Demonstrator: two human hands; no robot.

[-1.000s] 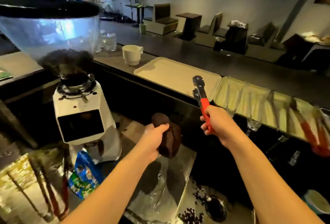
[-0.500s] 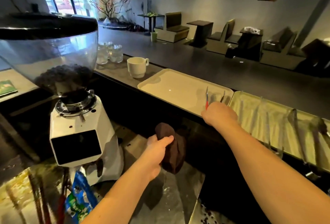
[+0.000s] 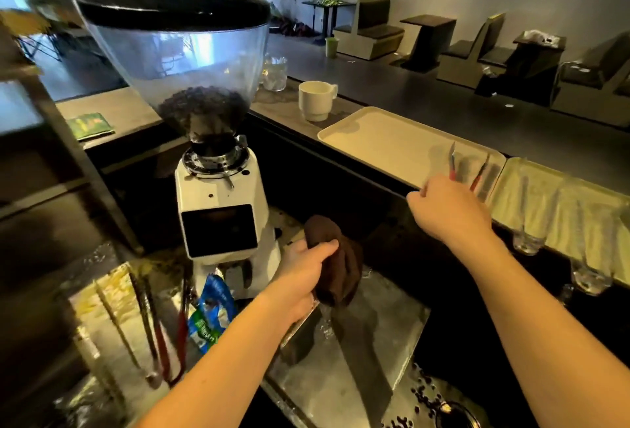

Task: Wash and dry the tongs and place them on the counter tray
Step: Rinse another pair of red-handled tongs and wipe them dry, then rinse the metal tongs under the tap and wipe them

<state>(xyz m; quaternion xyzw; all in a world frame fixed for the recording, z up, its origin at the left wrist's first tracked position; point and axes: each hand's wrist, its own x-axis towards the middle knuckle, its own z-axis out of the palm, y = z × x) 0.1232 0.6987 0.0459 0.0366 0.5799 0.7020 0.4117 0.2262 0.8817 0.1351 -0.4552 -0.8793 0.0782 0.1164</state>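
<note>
The task looks nearly finished: the tongs lie at the near right corner of the cream tray on the desk, their two arms spread apart, so washing and drying appear done and only letting go is left, if it has not happened already. The right hand sits at the tray's near edge over the handle end; motion blur hides the fingers, so whether its grip has released the tongs cannot be told. The left hand has its fingers curled firmly round a bunched dark brown cloth, soft and crumpled, held above a wet steel surface. The tongs are slim metal with red sleeves on the arms; the tray is smooth, matte plastic with a shallow raised rim. Just beside it stands a plain white mug, glossy and cylindrical.
</note>
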